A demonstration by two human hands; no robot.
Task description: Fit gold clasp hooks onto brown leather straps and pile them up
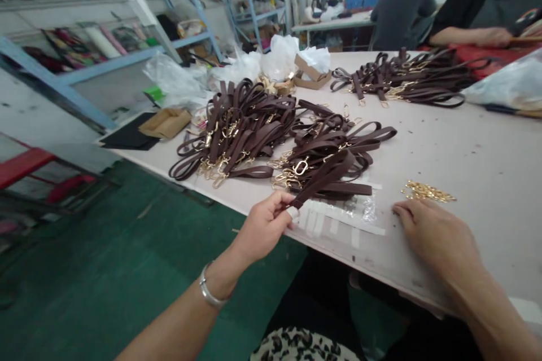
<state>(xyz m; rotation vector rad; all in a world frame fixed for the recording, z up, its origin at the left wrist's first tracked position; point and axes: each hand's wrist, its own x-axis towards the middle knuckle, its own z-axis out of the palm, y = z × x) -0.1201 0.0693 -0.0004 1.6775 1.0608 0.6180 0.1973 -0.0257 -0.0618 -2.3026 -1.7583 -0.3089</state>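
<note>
My left hand (266, 223) is closed on the end of a dark brown strap (324, 176), near the table's front edge. The strap slants up and away across other straps. Palm down on the right, my right hand (436, 231) has its fingers drawn together at the tabletop, and what they pinch, if anything, is hidden. Just beyond those fingers lies a small heap of gold metal pieces (427, 190). Brown straps with gold clasps form a pile (249, 124) at the left and a second pile (334, 141) in front of me.
More straps (406, 76) lie at the far side of the table (474, 152). An open cardboard box (165, 123) and plastic bags (178, 79) sit at the left. A clear plastic sheet with white strips (339, 220) lies between my hands. A person (474, 11) works across the table.
</note>
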